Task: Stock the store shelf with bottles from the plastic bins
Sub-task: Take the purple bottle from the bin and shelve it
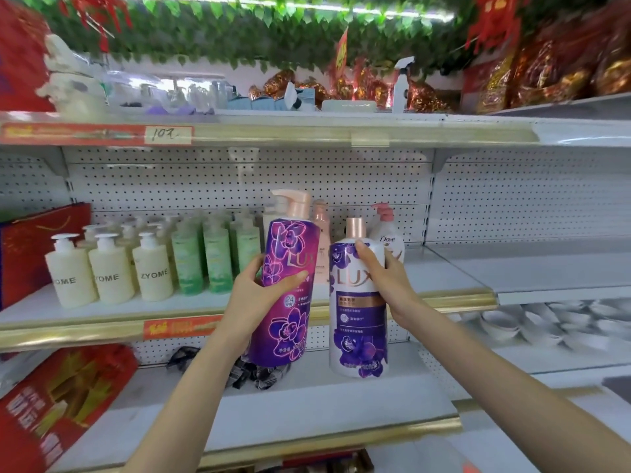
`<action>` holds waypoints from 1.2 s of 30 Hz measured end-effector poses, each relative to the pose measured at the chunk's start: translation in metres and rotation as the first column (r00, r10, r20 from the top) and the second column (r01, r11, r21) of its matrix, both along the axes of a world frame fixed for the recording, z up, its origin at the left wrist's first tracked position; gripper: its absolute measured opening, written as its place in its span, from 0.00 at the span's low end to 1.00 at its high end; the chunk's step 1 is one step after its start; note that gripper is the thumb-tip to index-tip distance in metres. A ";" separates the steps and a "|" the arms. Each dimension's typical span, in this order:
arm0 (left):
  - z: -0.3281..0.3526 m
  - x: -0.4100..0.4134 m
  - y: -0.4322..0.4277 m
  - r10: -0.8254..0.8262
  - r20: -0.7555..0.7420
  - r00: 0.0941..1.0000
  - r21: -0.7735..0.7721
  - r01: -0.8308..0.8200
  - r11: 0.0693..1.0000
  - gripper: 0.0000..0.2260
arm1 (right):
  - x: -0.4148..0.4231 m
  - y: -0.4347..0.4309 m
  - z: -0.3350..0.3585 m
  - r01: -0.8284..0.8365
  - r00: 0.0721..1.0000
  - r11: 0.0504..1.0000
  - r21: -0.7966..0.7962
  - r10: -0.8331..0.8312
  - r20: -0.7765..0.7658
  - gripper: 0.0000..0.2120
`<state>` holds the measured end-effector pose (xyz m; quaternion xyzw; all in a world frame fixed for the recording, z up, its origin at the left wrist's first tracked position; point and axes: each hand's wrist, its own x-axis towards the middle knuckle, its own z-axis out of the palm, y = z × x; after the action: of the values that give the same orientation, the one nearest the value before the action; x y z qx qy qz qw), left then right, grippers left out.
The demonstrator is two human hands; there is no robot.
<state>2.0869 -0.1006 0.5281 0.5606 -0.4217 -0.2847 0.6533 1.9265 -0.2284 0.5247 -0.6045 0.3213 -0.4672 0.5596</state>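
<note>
Store shelf | left grip curls round pump bottle, right grip round capped bottle | stand both upright at 12 o'clock, labels out.

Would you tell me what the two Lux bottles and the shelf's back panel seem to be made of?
The purple Lux bottle looks like plastic in a glossy printed wrap, judging by its sheen; the white Lux bottle likewise, with a metallic-looking pink cap. The back panel seems painted perforated metal, given its regular holes.
</note>
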 end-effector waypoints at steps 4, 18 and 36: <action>0.005 -0.005 -0.011 0.017 0.021 1.000 -0.014 -0.017 1.000 0.21 | -0.006 -0.014 -0.001 -0.011 1.000 1.000 0.013 0.011 0.025 0.15; 0.003 -0.073 -0.125 0.201 -0.128 0.971 -0.117 -0.216 0.969 0.13 | -0.091 -0.172 -0.004 0.022 1.000 0.994 -0.110 -0.021 0.007 0.05; -0.017 -0.125 -0.194 0.333 -0.043 0.942 -0.036 -0.335 0.942 0.17 | -0.129 -0.354 -0.032 0.172 0.985 0.972 -0.158 -0.169 0.032 0.19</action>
<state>1.9621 -0.2951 0.5116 0.6045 -0.3146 -0.1708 0.7116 1.7977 -0.5820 0.4925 -0.6134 0.3282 -0.5433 0.4701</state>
